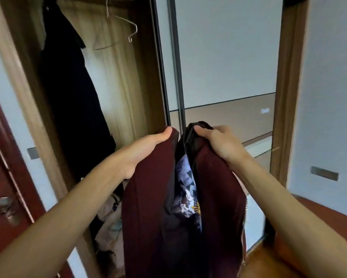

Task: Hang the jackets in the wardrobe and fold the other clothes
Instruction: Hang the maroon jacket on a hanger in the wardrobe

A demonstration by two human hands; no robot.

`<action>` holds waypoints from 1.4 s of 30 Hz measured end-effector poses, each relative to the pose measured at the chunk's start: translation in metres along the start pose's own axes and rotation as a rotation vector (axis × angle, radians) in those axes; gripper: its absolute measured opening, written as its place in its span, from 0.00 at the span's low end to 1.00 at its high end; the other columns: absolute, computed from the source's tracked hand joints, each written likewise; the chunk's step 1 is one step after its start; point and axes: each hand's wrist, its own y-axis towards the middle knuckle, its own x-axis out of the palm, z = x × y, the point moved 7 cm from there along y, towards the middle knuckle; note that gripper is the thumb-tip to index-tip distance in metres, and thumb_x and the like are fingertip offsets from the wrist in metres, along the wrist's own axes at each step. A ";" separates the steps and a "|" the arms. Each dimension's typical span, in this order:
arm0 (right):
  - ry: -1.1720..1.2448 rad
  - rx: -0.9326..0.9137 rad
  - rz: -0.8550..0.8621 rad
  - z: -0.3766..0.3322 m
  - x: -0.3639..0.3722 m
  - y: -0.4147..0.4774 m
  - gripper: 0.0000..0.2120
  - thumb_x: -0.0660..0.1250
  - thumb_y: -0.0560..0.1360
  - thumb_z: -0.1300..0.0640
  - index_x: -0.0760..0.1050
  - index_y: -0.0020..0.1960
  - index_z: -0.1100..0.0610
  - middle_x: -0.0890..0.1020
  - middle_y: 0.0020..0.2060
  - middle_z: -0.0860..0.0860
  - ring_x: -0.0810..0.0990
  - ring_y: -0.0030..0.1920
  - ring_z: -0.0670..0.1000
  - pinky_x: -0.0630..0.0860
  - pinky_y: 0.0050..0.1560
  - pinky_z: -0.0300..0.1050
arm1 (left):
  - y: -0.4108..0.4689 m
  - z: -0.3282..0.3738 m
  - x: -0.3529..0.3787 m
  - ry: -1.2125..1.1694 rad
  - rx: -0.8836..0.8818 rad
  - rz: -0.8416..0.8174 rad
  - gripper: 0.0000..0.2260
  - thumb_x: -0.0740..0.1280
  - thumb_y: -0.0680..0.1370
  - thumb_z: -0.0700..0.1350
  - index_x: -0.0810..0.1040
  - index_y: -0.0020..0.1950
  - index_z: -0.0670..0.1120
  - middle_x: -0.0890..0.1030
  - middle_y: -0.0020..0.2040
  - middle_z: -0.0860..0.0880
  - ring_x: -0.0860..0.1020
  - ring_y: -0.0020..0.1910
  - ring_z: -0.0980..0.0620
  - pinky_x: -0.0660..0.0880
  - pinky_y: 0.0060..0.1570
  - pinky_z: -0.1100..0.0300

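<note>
A maroon jacket (146, 213) with a zipper and a printed blue lining hangs in front of me, held up by its two shoulders. My left hand (148, 147) grips the left shoulder and my right hand (218, 143) grips the right shoulder near the dark collar. Just behind it stands the open wardrobe (116, 81). Inside, an empty wire hanger (122, 31) hangs at the top, beside a dark coat (72, 93) hanging at the left.
A mirrored sliding door (224, 63) closes the wardrobe's right half. A dark red door (5, 197) with a metal handle is at the far left. Pale clothes (110, 223) lie on the wardrobe floor. A white wall (333, 97) stands to the right.
</note>
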 end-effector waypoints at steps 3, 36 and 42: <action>0.092 -0.086 -0.059 -0.016 0.038 0.015 0.18 0.70 0.76 0.50 0.81 0.42 0.66 0.82 0.34 0.55 0.80 0.35 0.51 0.72 0.37 0.42 | -0.001 0.012 -0.004 -0.017 0.052 0.168 0.42 0.71 0.59 0.77 0.80 0.66 0.54 0.82 0.63 0.49 0.80 0.62 0.45 0.73 0.68 0.45; 0.349 -0.261 -0.549 -0.130 0.204 0.271 0.36 0.55 0.77 0.30 0.69 0.70 0.59 0.80 0.57 0.58 0.83 0.54 0.54 0.82 0.54 0.49 | 0.116 0.107 -0.208 -0.222 0.317 0.834 0.16 0.71 0.70 0.55 0.82 0.50 0.44 0.85 0.45 0.45 0.84 0.46 0.43 0.79 0.56 0.47; 0.691 -0.001 -0.569 -0.165 0.235 0.353 0.42 0.61 0.75 0.32 0.60 0.75 0.62 0.73 0.62 0.67 0.81 0.52 0.62 0.81 0.55 0.57 | 0.152 0.136 -0.244 -0.191 0.375 0.874 0.19 0.70 0.73 0.54 0.80 0.56 0.42 0.85 0.51 0.44 0.84 0.46 0.45 0.79 0.49 0.54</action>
